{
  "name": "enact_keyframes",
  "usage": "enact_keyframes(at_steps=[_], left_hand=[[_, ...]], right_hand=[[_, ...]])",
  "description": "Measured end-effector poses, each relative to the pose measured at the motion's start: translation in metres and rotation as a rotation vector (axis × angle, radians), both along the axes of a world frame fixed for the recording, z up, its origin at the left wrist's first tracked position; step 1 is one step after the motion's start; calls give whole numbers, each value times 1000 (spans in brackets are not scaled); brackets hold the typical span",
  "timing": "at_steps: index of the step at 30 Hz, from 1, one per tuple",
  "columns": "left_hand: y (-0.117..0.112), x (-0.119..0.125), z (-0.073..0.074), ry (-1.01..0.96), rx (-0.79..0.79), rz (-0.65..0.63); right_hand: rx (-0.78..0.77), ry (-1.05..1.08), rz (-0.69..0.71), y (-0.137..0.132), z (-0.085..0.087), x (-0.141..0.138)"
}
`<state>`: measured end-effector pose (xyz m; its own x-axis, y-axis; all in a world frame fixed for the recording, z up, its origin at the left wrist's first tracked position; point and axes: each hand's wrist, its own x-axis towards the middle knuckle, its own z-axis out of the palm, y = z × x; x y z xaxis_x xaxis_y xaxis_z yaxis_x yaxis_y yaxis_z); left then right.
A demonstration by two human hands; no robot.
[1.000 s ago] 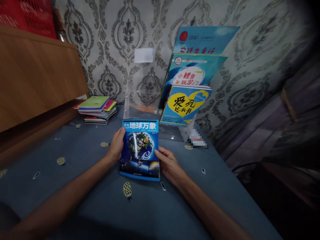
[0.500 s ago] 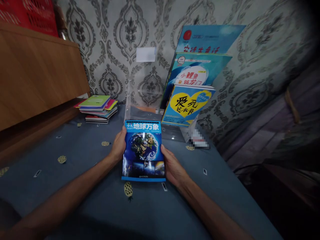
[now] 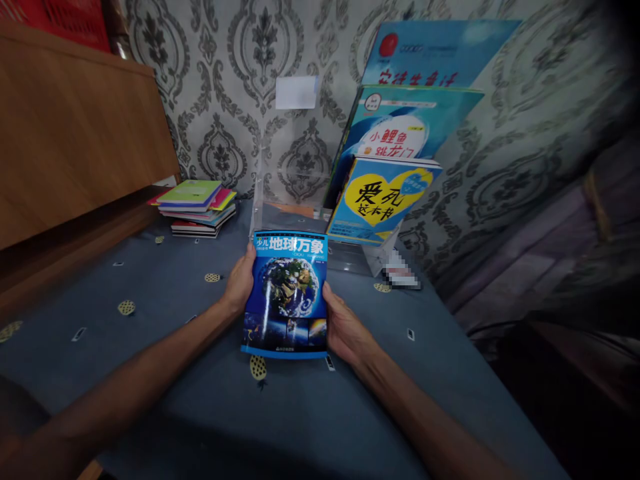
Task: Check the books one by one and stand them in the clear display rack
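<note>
Pineapple-print blue-grey cloth fills most of the near scene; far R of centre, a clear rack holds 3 overlapping bks, & far L sits an uneven stack of thin bks. Nearer, at centre, just in front of the rack, is a glossy blue Earth-cover bk, cover twd viewer, gripped at its L edge by the L hand & at its R edge by the R hand. Poss. risk: slick cover could slip if either edge grip loosens, or its top could knock the rack if pushed fwd too low.
</note>
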<state>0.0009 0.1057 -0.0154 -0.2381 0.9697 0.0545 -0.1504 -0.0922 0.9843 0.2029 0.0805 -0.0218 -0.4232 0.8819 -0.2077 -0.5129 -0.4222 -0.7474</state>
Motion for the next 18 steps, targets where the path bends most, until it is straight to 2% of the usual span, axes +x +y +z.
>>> enact_keyframes(at_steps=[3, 6, 14, 18], left_hand=[[-2, 4, 5, -23, -44, 53], [-2, 6, 6, -51, -63, 49], [6, 5, -4, -120, -9, -31], [6, 6, -4, -142, -36, -20]], right_hand=[[9, -17, -3, 0, 1, 0], [14, -42, -18, 0, 3, 1], [14, -81, -54, 3, 0, 1], [6, -85, -45, 3, 1, 1]])
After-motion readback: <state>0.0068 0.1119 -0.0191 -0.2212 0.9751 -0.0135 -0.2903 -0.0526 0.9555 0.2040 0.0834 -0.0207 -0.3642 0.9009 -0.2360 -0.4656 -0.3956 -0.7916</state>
